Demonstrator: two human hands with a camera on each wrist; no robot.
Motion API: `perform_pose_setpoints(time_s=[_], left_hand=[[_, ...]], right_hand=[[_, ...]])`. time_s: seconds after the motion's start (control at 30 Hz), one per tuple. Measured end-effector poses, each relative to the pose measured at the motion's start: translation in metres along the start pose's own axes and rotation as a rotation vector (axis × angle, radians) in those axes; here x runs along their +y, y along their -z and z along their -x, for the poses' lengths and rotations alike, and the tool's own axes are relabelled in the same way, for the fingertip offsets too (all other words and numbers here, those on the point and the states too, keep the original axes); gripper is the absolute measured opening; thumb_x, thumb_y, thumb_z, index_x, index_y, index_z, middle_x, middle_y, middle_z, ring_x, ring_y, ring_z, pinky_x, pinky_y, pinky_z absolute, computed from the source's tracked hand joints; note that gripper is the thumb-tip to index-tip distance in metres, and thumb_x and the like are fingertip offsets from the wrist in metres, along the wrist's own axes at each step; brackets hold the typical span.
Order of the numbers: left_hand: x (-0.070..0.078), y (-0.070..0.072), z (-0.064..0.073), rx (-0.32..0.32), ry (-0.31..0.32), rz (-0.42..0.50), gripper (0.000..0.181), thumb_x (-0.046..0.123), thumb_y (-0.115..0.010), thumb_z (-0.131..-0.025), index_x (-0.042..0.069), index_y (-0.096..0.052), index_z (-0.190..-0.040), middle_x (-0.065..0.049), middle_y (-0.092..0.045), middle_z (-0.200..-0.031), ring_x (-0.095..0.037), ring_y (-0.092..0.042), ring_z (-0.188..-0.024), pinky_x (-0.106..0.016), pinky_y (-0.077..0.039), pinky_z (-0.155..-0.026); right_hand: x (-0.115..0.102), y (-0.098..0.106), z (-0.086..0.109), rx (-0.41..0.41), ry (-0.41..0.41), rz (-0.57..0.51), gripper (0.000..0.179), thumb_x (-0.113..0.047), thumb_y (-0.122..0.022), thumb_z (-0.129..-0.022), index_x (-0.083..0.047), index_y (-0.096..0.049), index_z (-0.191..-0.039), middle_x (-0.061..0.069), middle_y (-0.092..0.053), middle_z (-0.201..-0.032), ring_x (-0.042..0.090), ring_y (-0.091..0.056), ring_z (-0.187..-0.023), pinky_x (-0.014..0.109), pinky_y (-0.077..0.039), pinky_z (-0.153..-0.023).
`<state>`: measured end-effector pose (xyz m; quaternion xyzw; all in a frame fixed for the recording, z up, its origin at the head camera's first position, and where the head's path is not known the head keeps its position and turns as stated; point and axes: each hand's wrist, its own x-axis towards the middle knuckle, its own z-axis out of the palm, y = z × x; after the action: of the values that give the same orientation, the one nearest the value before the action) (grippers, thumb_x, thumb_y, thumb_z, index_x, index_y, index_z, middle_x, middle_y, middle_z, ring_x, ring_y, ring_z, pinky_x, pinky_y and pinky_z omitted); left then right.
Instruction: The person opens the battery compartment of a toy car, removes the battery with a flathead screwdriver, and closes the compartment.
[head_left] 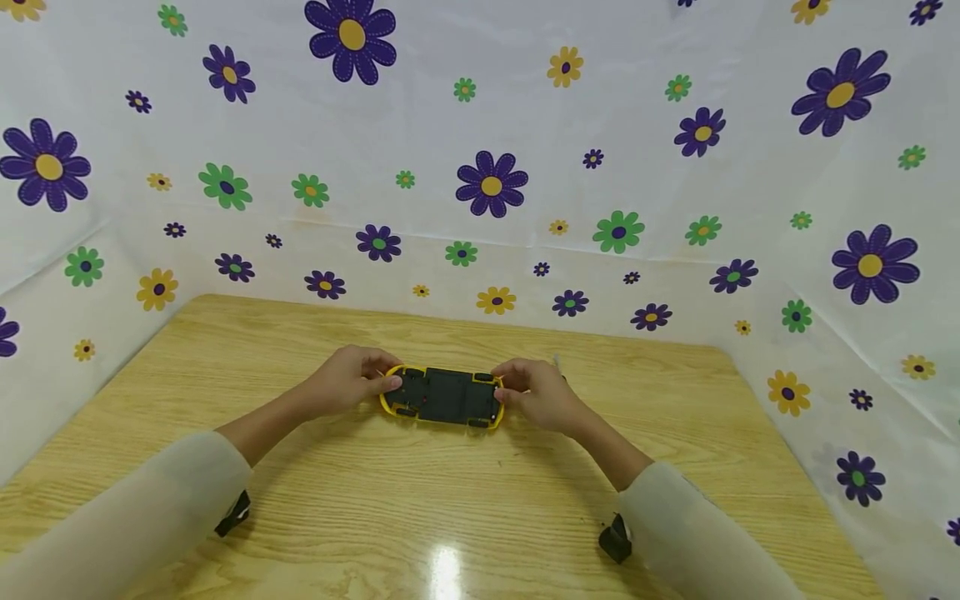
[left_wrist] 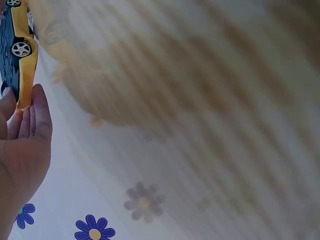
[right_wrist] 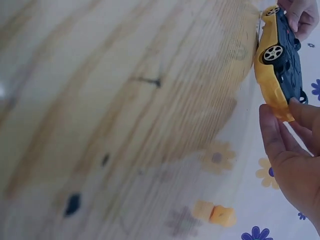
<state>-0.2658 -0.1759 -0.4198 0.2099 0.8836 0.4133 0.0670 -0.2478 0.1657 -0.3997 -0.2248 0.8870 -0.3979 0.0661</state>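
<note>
A yellow toy car (head_left: 450, 396) is held bottom-up, its black underside and wheels facing the head camera. My left hand (head_left: 345, 383) pinches one end between thumb and fingers, and my right hand (head_left: 543, 396) grips the opposite end the same way. In the left wrist view, the left thumb lies on the black base of the car (left_wrist: 22, 55) and the fingers are behind the yellow body. From the right wrist, the car (right_wrist: 277, 65) shows its silver-spoked wheels, with the right hand (right_wrist: 295, 160) at its near end. Most of the yellow top is hidden.
The glossy wood-grain table (head_left: 420, 517) has small dark marks. A flower-patterned white cloth (head_left: 420, 125) walls its back and sides. Behind the right hand is a small, indistinct item (head_left: 557, 362). A small orange block-like piece (right_wrist: 222, 216) appears in the right wrist view.
</note>
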Motion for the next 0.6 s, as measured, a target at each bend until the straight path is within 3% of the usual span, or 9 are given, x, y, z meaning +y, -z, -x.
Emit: perform_pose_setpoints(time_s=[0.37,0.6], left_hand=[[0.003,0.000,-0.009,0.007,0.044,0.023,0.030,0.025,-0.069,-0.101,0.007,-0.070,-0.124,-0.006,-0.071,-0.109,-0.025,-0.066,-0.105,-0.045,-0.057,-0.093],[0.001,0.001,-0.015,-0.014,0.105,0.093,0.030,0.023,-0.068,-0.101,0.005,-0.069,-0.125,-0.009,-0.071,-0.112,-0.026,-0.067,-0.106,-0.040,-0.060,-0.088]], right_hand=[[0.005,-0.002,-0.009,-0.005,-0.158,-0.126,0.028,-0.008,-0.066,-0.101,-0.006,-0.069,-0.129,0.015,-0.071,-0.118,0.025,-0.070,-0.105,0.038,-0.062,-0.084],[0.006,-0.001,-0.017,-0.025,-0.260,-0.337,0.033,0.001,-0.064,-0.100,0.001,-0.065,-0.133,0.025,-0.065,-0.125,0.028,-0.073,-0.098,0.039,-0.064,-0.083]])
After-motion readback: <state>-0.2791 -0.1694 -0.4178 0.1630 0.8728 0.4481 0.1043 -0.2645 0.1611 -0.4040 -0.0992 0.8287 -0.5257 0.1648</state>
